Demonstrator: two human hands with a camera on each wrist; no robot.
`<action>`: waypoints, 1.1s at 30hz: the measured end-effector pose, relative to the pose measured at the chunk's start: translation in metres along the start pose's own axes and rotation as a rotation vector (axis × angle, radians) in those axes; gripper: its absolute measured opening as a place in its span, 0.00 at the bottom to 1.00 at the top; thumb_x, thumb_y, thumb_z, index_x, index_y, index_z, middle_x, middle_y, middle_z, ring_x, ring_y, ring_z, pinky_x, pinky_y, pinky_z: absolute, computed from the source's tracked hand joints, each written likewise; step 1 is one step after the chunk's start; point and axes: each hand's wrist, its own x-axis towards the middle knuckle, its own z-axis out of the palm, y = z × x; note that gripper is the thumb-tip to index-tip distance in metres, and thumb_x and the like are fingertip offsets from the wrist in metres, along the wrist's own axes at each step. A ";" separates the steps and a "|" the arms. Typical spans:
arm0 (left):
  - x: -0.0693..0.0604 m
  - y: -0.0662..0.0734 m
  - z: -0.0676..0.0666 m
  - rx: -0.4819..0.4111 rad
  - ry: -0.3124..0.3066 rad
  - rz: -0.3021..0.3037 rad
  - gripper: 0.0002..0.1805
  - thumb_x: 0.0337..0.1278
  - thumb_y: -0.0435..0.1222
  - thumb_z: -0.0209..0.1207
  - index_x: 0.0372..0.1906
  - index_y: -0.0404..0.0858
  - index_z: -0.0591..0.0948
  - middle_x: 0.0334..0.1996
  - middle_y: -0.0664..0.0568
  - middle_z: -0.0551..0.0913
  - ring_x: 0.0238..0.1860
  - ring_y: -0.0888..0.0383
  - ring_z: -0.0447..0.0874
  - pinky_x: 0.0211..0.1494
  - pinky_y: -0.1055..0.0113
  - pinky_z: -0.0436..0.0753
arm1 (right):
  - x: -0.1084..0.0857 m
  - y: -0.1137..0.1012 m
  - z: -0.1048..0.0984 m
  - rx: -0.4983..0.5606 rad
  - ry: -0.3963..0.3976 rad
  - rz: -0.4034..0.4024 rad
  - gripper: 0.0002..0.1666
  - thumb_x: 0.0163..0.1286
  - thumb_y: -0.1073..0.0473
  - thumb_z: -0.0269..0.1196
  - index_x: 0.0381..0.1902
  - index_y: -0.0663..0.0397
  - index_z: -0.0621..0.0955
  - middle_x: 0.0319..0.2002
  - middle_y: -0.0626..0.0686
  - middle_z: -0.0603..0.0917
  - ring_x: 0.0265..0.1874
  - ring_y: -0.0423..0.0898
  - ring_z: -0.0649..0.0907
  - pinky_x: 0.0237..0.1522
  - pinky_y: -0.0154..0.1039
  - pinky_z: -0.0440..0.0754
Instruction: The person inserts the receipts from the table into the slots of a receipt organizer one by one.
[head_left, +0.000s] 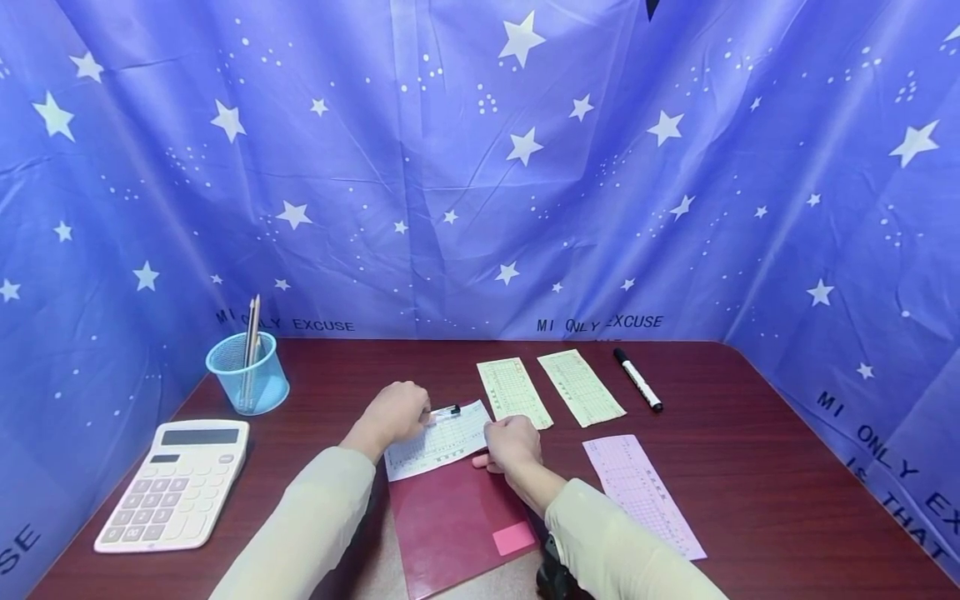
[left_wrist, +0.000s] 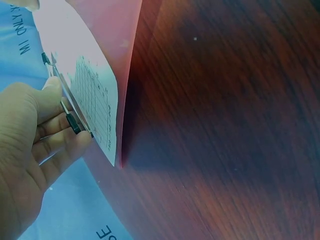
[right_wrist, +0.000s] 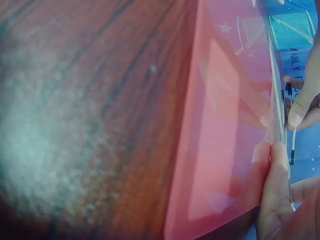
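A dark red folder [head_left: 457,521] with a pink label [head_left: 514,538] lies tilted near the table's front, its top end raised. Across its top sits a white printed slip [head_left: 450,442] beneath a metal clip with black ends [left_wrist: 73,122]. My left hand [head_left: 397,410] grips this clip, thumb on the near side and fingers behind, as the left wrist view shows. At the slip's right end, my right hand [head_left: 516,446] pinches the slip together with the folder's edge. In the right wrist view its fingers [right_wrist: 274,185] press against the pink, see-through cover.
Two green slips [head_left: 514,392] [head_left: 581,387] lie behind the folder, with a marker [head_left: 638,381] to their right. A pink slip [head_left: 641,492] is right of my right arm. A calculator [head_left: 176,483] and blue mesh pencil cup [head_left: 266,389] stand left. A starry curtain [head_left: 480,250] surrounds the table.
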 end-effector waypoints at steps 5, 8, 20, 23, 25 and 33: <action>0.001 0.001 0.001 0.012 -0.004 -0.006 0.09 0.54 0.33 0.70 0.21 0.40 0.85 0.21 0.52 0.84 0.24 0.53 0.78 0.41 0.54 0.83 | 0.001 -0.001 0.001 0.024 -0.003 0.011 0.12 0.71 0.62 0.57 0.38 0.67 0.82 0.29 0.62 0.86 0.15 0.47 0.87 0.17 0.33 0.81; 0.002 0.001 0.002 0.011 -0.007 -0.006 0.07 0.55 0.33 0.70 0.23 0.40 0.87 0.22 0.52 0.85 0.26 0.52 0.80 0.42 0.54 0.83 | 0.002 -0.002 0.001 0.030 0.004 0.018 0.12 0.70 0.62 0.57 0.38 0.67 0.82 0.29 0.62 0.87 0.16 0.48 0.87 0.17 0.33 0.81; 0.002 0.000 0.004 0.020 0.003 0.001 0.08 0.55 0.34 0.70 0.23 0.39 0.86 0.21 0.52 0.84 0.26 0.52 0.81 0.41 0.55 0.83 | 0.002 -0.002 0.003 0.054 0.003 0.018 0.11 0.70 0.62 0.57 0.37 0.66 0.82 0.23 0.59 0.86 0.17 0.48 0.88 0.17 0.32 0.80; 0.001 0.000 0.005 0.040 0.005 0.005 0.08 0.55 0.35 0.71 0.22 0.40 0.86 0.21 0.52 0.84 0.27 0.51 0.81 0.41 0.54 0.83 | 0.001 -0.002 0.003 0.053 0.000 0.023 0.12 0.70 0.62 0.57 0.38 0.67 0.82 0.23 0.59 0.86 0.17 0.48 0.88 0.17 0.33 0.81; 0.000 0.001 0.005 0.060 0.010 0.009 0.10 0.54 0.35 0.71 0.22 0.40 0.85 0.21 0.52 0.83 0.27 0.50 0.82 0.41 0.54 0.83 | 0.001 -0.001 0.003 0.051 -0.002 0.023 0.12 0.70 0.62 0.57 0.38 0.67 0.82 0.24 0.59 0.86 0.17 0.48 0.88 0.18 0.33 0.81; -0.004 0.003 0.007 0.098 0.027 0.024 0.12 0.56 0.36 0.71 0.21 0.40 0.82 0.22 0.51 0.81 0.28 0.47 0.82 0.40 0.53 0.83 | 0.001 -0.002 0.004 0.057 0.000 0.025 0.12 0.70 0.62 0.58 0.39 0.67 0.82 0.24 0.60 0.86 0.16 0.48 0.87 0.17 0.33 0.81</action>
